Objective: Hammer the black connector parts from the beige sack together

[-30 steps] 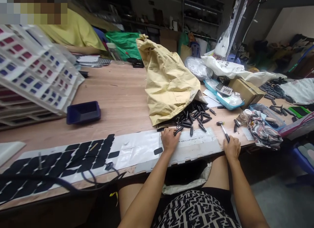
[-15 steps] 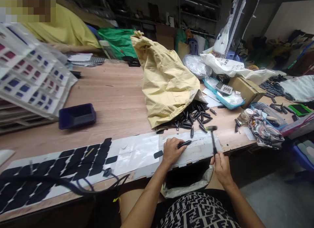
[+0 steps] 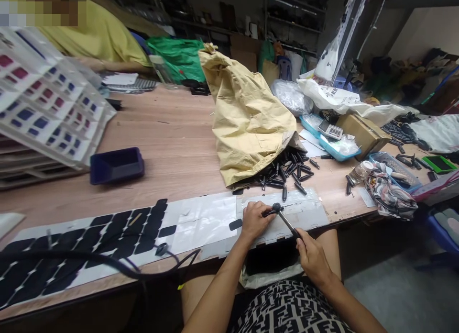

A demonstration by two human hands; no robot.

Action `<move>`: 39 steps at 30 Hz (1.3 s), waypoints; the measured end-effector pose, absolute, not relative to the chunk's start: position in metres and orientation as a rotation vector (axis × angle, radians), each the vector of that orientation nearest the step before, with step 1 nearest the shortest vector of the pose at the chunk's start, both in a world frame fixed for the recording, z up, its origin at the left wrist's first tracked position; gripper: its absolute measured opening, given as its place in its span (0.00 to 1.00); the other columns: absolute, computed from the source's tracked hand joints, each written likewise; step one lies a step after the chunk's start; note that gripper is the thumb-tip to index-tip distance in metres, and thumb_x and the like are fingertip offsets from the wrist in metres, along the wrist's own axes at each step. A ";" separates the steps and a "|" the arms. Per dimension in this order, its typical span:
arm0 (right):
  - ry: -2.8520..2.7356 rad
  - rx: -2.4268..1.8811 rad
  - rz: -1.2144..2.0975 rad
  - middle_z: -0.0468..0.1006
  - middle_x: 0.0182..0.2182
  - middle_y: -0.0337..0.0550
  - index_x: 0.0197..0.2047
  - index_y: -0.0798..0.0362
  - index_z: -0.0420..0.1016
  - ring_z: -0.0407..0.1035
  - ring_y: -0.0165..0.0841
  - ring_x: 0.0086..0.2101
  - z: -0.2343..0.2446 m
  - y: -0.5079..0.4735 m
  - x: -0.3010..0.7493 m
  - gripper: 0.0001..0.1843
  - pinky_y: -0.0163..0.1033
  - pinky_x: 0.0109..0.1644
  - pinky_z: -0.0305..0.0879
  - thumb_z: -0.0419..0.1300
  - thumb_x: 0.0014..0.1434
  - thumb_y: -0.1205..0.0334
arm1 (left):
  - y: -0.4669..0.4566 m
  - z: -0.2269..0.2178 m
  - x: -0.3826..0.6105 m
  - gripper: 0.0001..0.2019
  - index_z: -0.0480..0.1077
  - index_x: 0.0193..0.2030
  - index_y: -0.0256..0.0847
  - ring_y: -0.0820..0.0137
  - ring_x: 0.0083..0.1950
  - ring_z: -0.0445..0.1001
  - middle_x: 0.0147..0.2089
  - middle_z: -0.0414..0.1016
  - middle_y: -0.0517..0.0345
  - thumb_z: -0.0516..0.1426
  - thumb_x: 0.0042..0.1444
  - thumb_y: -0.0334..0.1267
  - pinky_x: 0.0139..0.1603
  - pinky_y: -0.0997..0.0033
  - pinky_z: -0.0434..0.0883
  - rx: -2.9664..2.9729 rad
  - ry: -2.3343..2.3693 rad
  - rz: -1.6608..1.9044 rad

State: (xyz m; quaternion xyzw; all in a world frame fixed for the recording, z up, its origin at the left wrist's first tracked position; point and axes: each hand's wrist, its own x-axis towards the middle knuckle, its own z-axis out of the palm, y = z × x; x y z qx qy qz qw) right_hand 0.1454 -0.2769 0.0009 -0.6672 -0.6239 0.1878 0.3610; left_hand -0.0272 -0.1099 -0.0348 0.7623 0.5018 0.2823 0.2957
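Observation:
My left hand (image 3: 254, 220) is closed on a small black cylindrical part (image 3: 267, 212), pressing it against the grey-white board (image 3: 308, 208) at the table's front edge. In my right hand (image 3: 312, 257) is the handle of a hammer (image 3: 286, 222). The hammer's head is at the far end of the black part, just beyond my left fingertips, and hides that end. Behind the board, a pile of similar black parts (image 3: 287, 170) spills from the mouth of a tan sack (image 3: 251, 117). One loose part (image 3: 284, 193) lies near the board's back edge.
To the left are black pads (image 3: 122, 223) on white sheets and a black cable (image 3: 118, 271). A dark blue tray (image 3: 116, 166) and white plastic crates (image 3: 46, 98) stand farther back. Blue baskets (image 3: 340, 149) and a jar (image 3: 361, 170) are right. A person in yellow (image 3: 103, 31) sits opposite.
My right hand has moved left, and the hammer head has come down from above the board onto the black part. My left hand keeps its hold on that part.

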 end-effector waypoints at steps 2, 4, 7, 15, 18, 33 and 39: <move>-1.624 -1.722 0.471 0.82 0.46 0.49 0.60 0.49 0.74 0.78 0.38 0.38 0.000 -0.275 0.144 0.22 0.44 0.48 0.76 0.48 0.69 0.58 | -0.110 -0.034 -0.027 0.06 0.81 0.36 0.49 0.60 0.45 0.67 0.36 0.77 0.57 0.66 0.50 0.39 0.49 0.60 0.61 2.025 1.335 0.752; -1.624 -1.740 0.472 0.82 0.45 0.49 0.61 0.49 0.73 0.78 0.38 0.37 0.001 -0.275 0.144 0.22 0.44 0.47 0.77 0.47 0.70 0.58 | -0.110 -0.034 -0.027 0.06 0.81 0.36 0.49 0.60 0.45 0.67 0.36 0.77 0.57 0.66 0.50 0.39 0.49 0.59 0.61 2.019 1.333 0.756; -1.588 -1.765 0.446 0.82 0.42 0.50 0.61 0.52 0.73 0.78 0.39 0.38 0.007 -0.276 0.146 0.22 0.43 0.46 0.77 0.48 0.70 0.58 | -0.110 -0.035 -0.027 0.06 0.81 0.36 0.49 0.59 0.46 0.67 0.36 0.77 0.56 0.66 0.51 0.40 0.49 0.59 0.61 2.015 1.332 0.759; -1.610 -1.787 0.424 0.82 0.44 0.50 0.60 0.53 0.74 0.78 0.38 0.36 0.002 -0.281 0.154 0.22 0.42 0.45 0.76 0.48 0.70 0.58 | -0.111 -0.032 -0.028 0.07 0.81 0.39 0.48 0.60 0.47 0.67 0.39 0.78 0.58 0.65 0.52 0.40 0.50 0.59 0.61 2.041 1.350 0.717; -1.517 -1.820 0.448 0.82 0.38 0.50 0.59 0.56 0.74 0.77 0.37 0.33 0.000 -0.274 0.162 0.23 0.40 0.43 0.75 0.49 0.69 0.56 | -0.112 -0.031 -0.027 0.07 0.80 0.39 0.48 0.60 0.47 0.67 0.39 0.78 0.58 0.65 0.53 0.40 0.51 0.58 0.62 2.055 1.344 0.697; -0.499 -1.461 1.041 0.69 0.18 0.30 0.42 0.53 0.69 0.51 0.21 0.11 -0.008 -0.228 0.221 0.21 0.27 0.13 0.46 0.58 0.58 0.43 | -0.205 -0.031 -0.056 0.04 0.78 0.39 0.46 0.58 0.51 0.68 0.47 0.74 0.51 0.62 0.56 0.39 0.53 0.55 0.65 2.336 0.951 0.986; -0.475 -1.436 1.098 0.69 0.17 0.30 0.42 0.53 0.69 0.51 0.21 0.11 -0.008 -0.229 0.223 0.21 0.27 0.12 0.44 0.59 0.57 0.44 | -0.237 -0.047 -0.057 0.12 0.77 0.47 0.48 0.52 0.59 0.66 0.58 0.71 0.48 0.63 0.55 0.36 0.59 0.51 0.64 2.510 1.030 0.976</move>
